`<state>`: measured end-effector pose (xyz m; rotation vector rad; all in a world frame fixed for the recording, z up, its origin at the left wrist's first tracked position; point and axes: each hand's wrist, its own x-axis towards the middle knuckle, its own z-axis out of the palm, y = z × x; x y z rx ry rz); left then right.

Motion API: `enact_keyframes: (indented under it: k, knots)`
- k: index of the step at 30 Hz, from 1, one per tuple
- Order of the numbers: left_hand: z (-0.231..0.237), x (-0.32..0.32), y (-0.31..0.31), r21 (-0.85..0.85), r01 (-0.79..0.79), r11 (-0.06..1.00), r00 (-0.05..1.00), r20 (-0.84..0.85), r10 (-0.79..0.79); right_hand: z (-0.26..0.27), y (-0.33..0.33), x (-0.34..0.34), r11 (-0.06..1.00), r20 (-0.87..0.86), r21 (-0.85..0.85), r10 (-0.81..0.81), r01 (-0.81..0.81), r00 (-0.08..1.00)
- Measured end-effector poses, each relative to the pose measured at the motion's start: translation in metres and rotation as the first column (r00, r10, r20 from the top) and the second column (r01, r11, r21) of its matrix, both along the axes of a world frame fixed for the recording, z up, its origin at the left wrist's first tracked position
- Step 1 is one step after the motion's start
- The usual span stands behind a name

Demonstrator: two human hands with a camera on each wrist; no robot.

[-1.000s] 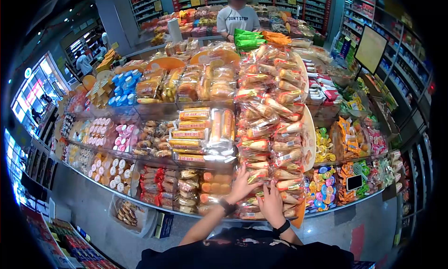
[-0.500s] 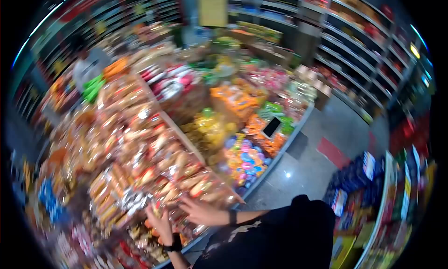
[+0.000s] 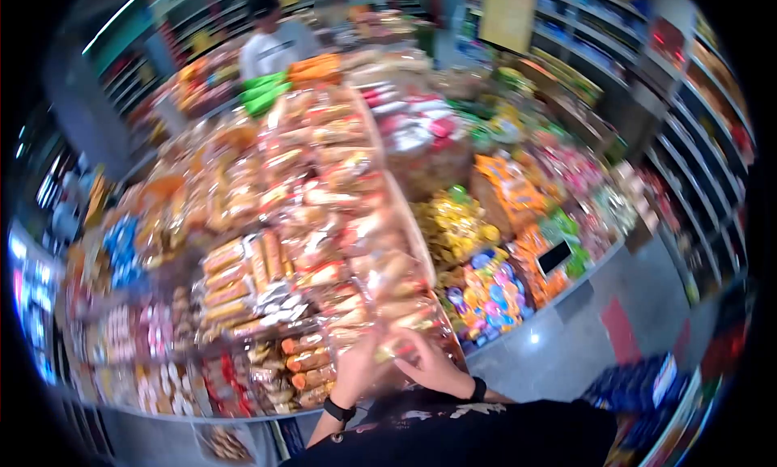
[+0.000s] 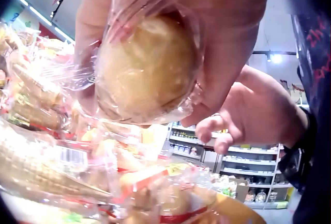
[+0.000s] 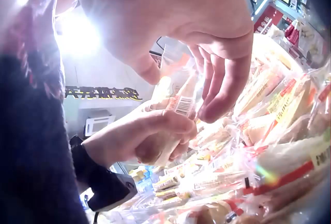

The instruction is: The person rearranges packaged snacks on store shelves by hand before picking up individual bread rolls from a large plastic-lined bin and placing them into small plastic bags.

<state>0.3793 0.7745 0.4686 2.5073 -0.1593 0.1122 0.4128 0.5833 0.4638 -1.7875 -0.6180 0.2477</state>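
My left hand point(image 3: 356, 374) grips a clear-wrapped, cone-shaped pastry point(image 4: 147, 68), its round golden end toward the left wrist camera. In the right wrist view a barcode label shows on that wrapper, and the left fingers point(image 5: 173, 123) curl round it. Close beside it my right hand point(image 3: 429, 368) arches with fingers loosely bent; in the left wrist view its fingertips point(image 4: 222, 143) are apart from the pastry. Below both hands lie many similar wrapped cone pastries point(image 3: 348, 196), some with barcodes and red-and-yellow labels.
Bins of colourful wrapped sweets point(image 3: 490, 293) lie to the right, with a phone point(image 3: 555, 258) on orange packets. Yellow-wrapped packs point(image 3: 227, 285) fill compartments to the left. A light panel point(image 3: 421, 244) edges the cone pile. Another person point(image 3: 267, 53) stands across the display.
The head view has swung right and partly back. Both hands rested on the cone packets earlier; now the left holds one pastry up, with the right beside it.
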Motion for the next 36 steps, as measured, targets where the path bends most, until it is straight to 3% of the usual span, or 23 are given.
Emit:
enact_keyframes:
  k: [4,6,9,10,11,12,16,19,22,25,27,30,31,36]
  knots:
    - [0.01,-0.002,-0.008,0.045,-0.049,0.998,0.995,0.091,0.044,0.01,0.001,0.009,0.998,-0.091,-0.041,0.04,-0.044,0.995]
    - [0.003,0.001,-0.002,0.144,-0.043,0.989,0.993,0.119,0.026,-0.002,0.01,0.015,0.987,-0.058,0.159,0.018,-0.008,0.998]
    - [0.005,0.008,-0.004,0.194,-0.059,0.979,0.995,0.093,0.042,-0.053,0.019,0.026,0.979,-0.149,0.196,-0.019,0.048,0.989]
    - [0.007,0.012,-0.003,0.194,-0.065,0.979,0.995,0.091,0.048,-0.045,0.018,0.033,0.98,-0.151,0.195,-0.012,0.042,0.989]
    - [0.009,0.015,-0.001,0.231,-0.056,0.971,0.994,0.105,0.032,-0.031,0.016,0.038,0.991,-0.392,0.128,0.095,-0.048,0.915]
    - [0.011,0.018,0.0,0.268,-0.045,0.962,0.993,0.119,0.013,-0.024,0.016,0.043,0.985,-0.612,0.085,0.17,-0.149,0.772]
    - [0.025,0.024,0.007,0.173,-0.04,0.984,0.996,0.089,0.025,-0.032,0.018,0.055,0.982,-0.508,0.141,0.178,-0.122,0.843]
    - [0.026,0.024,0.02,-0.002,-0.026,1.0,0.996,0.088,0.026,-0.033,0.011,0.066,0.975,-0.547,0.169,0.214,-0.143,0.81]
    - [0.02,0.019,0.021,0.111,-0.02,0.994,1.0,-0.013,0.021,-0.031,0.011,0.069,0.962,-0.566,0.219,0.26,-0.161,0.782]
    - [0.02,0.015,0.026,0.155,0.01,0.988,0.998,0.064,-0.02,-0.013,0.014,0.072,0.962,-0.595,0.222,0.26,-0.155,0.761]
    - [0.025,0.012,0.028,0.182,0.017,0.983,0.998,0.063,-0.029,-0.014,0.008,0.073,0.955,-0.664,0.094,0.269,-0.28,0.697]
    - [0.03,0.005,0.031,0.177,0.041,0.983,0.997,0.062,-0.052,-0.03,0.005,0.07,0.903,-0.555,-0.05,0.329,-0.426,0.764]
    - [0.031,0.002,0.032,0.141,0.054,0.989,0.996,0.057,-0.063,-0.03,0.009,0.062,0.935,-0.568,0.048,0.314,-0.351,0.761]
    - [0.04,-0.012,0.03,0.003,0.102,0.995,0.988,0.119,-0.102,-0.016,0.004,0.045,0.934,-0.549,0.159,0.353,-0.319,0.758]
